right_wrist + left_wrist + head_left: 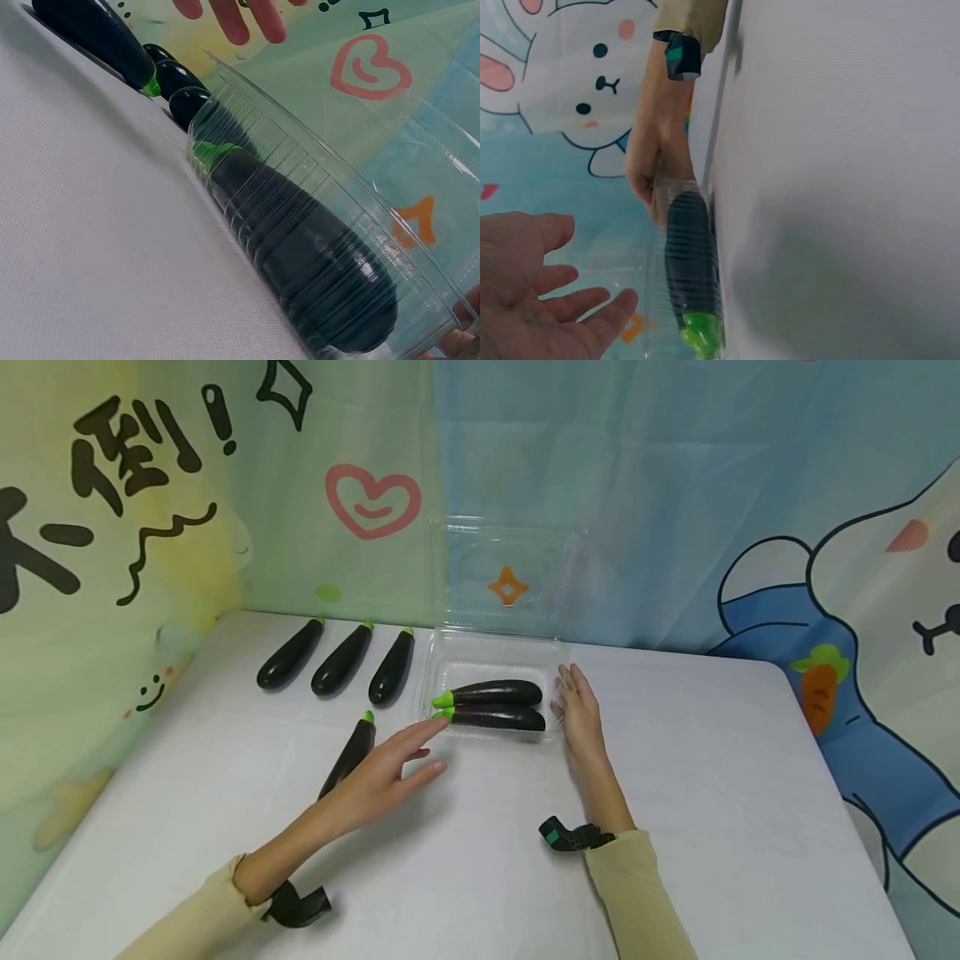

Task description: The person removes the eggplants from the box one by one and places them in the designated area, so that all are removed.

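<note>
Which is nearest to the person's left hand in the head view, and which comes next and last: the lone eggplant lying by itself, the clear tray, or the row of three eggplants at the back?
1. Lone eggplant: just under the left hand, on its left side.
2. Clear tray: ahead and right of the fingers, holding two eggplants.
3. Row of three eggplants: farthest, back left by the curtain.

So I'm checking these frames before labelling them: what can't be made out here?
- Head view: left hand covers the lower part of the loose eggplant.
- Head view: whether the right hand touches the clear container is unclear.
- Right wrist view: right hand cut off by the frame corner.
- Left wrist view: container eggplants overlap, count unreadable.
</note>
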Motion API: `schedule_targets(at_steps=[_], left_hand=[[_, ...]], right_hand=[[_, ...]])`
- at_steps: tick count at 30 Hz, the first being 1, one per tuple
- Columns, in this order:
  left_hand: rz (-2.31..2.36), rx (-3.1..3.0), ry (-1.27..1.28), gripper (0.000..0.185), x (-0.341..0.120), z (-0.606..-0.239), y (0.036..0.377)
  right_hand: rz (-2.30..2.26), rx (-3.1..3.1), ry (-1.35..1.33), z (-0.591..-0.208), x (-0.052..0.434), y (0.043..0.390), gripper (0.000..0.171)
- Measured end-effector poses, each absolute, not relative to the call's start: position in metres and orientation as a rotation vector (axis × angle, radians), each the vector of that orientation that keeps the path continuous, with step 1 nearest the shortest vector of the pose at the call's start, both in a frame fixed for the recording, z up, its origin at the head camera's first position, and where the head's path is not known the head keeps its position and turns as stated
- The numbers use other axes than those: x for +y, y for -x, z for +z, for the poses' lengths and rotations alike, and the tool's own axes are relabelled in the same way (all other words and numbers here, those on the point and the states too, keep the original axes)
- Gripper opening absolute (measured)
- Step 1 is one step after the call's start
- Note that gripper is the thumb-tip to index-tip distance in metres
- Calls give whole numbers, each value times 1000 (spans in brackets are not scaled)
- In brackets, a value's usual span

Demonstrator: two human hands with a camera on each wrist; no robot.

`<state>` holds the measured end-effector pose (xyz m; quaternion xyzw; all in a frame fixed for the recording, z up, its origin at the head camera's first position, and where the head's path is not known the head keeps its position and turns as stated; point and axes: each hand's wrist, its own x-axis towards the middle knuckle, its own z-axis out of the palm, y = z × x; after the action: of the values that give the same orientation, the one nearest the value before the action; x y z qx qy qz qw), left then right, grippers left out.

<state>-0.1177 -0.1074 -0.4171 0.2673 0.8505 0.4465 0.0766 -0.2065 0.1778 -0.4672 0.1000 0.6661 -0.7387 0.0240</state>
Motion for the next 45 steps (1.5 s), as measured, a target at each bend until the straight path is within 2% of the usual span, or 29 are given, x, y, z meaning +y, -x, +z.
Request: schedule_targets(at_steps=[24, 36, 45], left_hand=[[1276, 2424, -915, 51, -77, -418, 144], [1204, 2406, -1049, 45, -56, -403, 201], [976, 2467, -1141, 41, -29, -411, 246]], right_hand=[[-2292, 2054, -294, -467, 178, 206, 56], [-2298, 2050, -321, -467, 178, 207, 56], [-2288, 2055, -334, -467, 178, 206, 57]])
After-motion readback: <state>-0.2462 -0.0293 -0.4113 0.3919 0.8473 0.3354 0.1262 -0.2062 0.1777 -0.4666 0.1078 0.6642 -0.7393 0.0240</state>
